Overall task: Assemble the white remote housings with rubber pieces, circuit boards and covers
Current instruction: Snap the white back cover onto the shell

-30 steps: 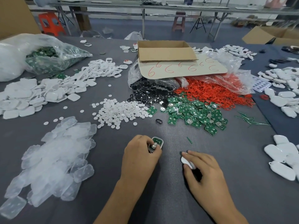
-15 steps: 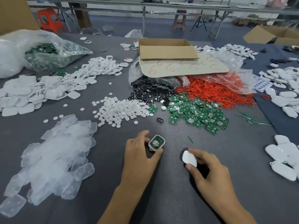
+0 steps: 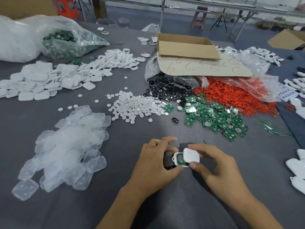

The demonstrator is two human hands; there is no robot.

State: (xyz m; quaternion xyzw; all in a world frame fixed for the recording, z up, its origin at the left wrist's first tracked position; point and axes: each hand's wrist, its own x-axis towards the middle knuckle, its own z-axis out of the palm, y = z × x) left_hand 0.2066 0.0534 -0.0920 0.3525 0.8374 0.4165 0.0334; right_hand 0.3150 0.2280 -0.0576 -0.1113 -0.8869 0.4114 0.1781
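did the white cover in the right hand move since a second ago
Yes. Against the loose black piece, the white cover has moved left: the right hand now holds it overlapping the housing in the left hand.

Grey worktable (image 3: 132, 204) bearing an open brown cardboard box (image 3: 186, 47); against the box's near edge lies a flat cardboard sheet marked with red handwritten 6s (image 3: 203, 68). Background, left: orange plastic stool (image 3: 67, 7). Background, centre: long metal-legged table (image 3: 162, 14), with a small reddish-brown stool (image 3: 198, 20) and a black tripod (image 3: 218, 22) near it. Far right: a second brown cardboard box (image 3: 287, 40), partly cut off.
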